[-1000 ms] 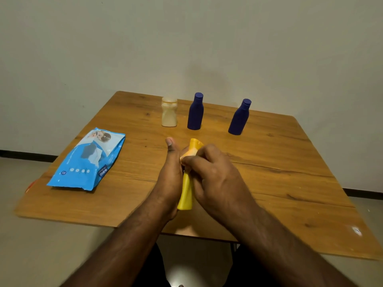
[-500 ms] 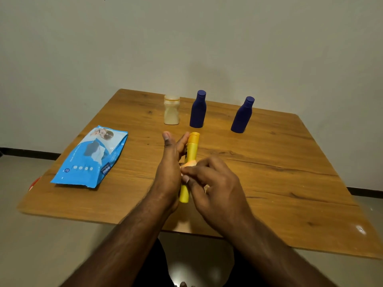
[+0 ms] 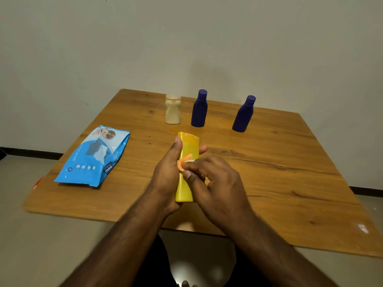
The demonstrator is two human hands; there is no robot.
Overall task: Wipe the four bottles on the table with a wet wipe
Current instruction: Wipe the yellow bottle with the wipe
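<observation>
My left hand (image 3: 165, 175) grips a yellow bottle (image 3: 187, 146) above the near middle of the wooden table (image 3: 290, 183), cap pointing away from me. My right hand (image 3: 215, 183) pinches a small wet wipe (image 3: 184, 161) and presses it against the bottle's front face. Three more bottles stand upright at the back of the table: a cream one (image 3: 173, 109), a dark blue one (image 3: 199, 108) and a second dark blue one (image 3: 244, 114) to its right.
A blue wet-wipe pack (image 3: 93, 156) lies flat on the left side of the table. A plain wall rises right behind the table's far edge. Something orange (image 3: 38, 182) pokes out under the table's left edge.
The yellow bottle has turned in my left hand so its broad face shows. My right hand with the wipe has slid down from the cap to the bottle's middle.
</observation>
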